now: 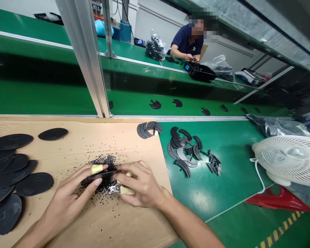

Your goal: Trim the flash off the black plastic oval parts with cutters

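My left hand [69, 193] pinches a thin black oval disc [100, 175], its fingers above and its thumb below; one finger wears yellow tape. My right hand [142, 186], also with yellow wrapping on its fingers, is closed at the disc's right end. Out of this hand sticks the silver head of small nippers [114, 188]; their handles are mostly hidden. The disc is seen nearly edge-on, above a heap of tiny black bits [107, 162] scattered over the cardboard sheet [134, 224]. More black oval discs [34, 184] lie overlapping at the left, and a single disc [53, 134] lies behind them.
Curved black pieces [182, 151] and small black rods [214, 163] lie on the green table at right, near a white fan [291, 158]. A metal post [86, 58] rises ahead. Black assemblies [155, 104] lie along the green belt. Beyond, a person [187, 41] handles parts by a black bin [200, 71].
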`<state>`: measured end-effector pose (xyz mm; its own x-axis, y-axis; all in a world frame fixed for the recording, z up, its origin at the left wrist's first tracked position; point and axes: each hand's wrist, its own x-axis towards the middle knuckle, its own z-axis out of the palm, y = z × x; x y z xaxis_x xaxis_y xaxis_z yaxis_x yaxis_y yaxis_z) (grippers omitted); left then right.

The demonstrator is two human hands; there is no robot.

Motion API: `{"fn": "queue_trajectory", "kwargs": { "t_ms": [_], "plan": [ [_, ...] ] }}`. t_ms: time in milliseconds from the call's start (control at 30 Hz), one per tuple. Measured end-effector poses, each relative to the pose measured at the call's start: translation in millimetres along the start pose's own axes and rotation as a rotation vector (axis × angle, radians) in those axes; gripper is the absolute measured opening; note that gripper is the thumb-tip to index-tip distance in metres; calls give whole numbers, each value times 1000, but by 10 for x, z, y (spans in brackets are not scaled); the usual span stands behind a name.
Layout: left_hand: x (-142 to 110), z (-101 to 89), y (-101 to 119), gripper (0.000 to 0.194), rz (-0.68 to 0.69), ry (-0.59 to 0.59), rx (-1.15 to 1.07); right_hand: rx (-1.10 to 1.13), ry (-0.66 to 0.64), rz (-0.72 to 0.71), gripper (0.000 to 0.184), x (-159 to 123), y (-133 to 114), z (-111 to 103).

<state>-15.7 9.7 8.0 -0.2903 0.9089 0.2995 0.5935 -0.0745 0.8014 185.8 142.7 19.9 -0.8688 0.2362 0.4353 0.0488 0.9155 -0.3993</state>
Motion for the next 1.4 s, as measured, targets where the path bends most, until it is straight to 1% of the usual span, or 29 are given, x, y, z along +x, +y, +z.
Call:
{"fn": "queue_trajectory", "kwargs": {
  "t_ms": [133, 367, 500, 667, 767, 933, 1133, 1300, 1400],
  "plan": [
    [8, -9, 7, 27, 3, -14, -6, 1, 5, 0, 34, 6, 1, -3],
    [5, -16, 9, 28, -1, -24, 7, -35, -70, -3, 40, 3, 10, -1],
    [6, -9, 21, 26, 47, -38, -18, -22, -79, -37, 41, 1, 20, 20],
    [7, -7, 38, 31, 109, -55, -41, -58, -161, -50, 39, -8, 23, 43],
    [7, -1, 32, 30, 107, -55, -40, -54, -154, -51, 38, -14, 27, 48],
    [9, 3, 33, 30, 101, -47, -28, -17, -89, -54, 36, -19, 32, 61],
    [0, -4, 40, 29, 92, -39, -29, -57, -147, -48, 41, -20, 31, 61],
    [-7, 1, 23, 30, 77, -48, -30, -58, -140, -53, 44, -16, 32, 54],
    [-14, 5, 6, 30, 65, -48, -25, -75, -167, -48, 45, -14, 29, 50]
  ]
}}
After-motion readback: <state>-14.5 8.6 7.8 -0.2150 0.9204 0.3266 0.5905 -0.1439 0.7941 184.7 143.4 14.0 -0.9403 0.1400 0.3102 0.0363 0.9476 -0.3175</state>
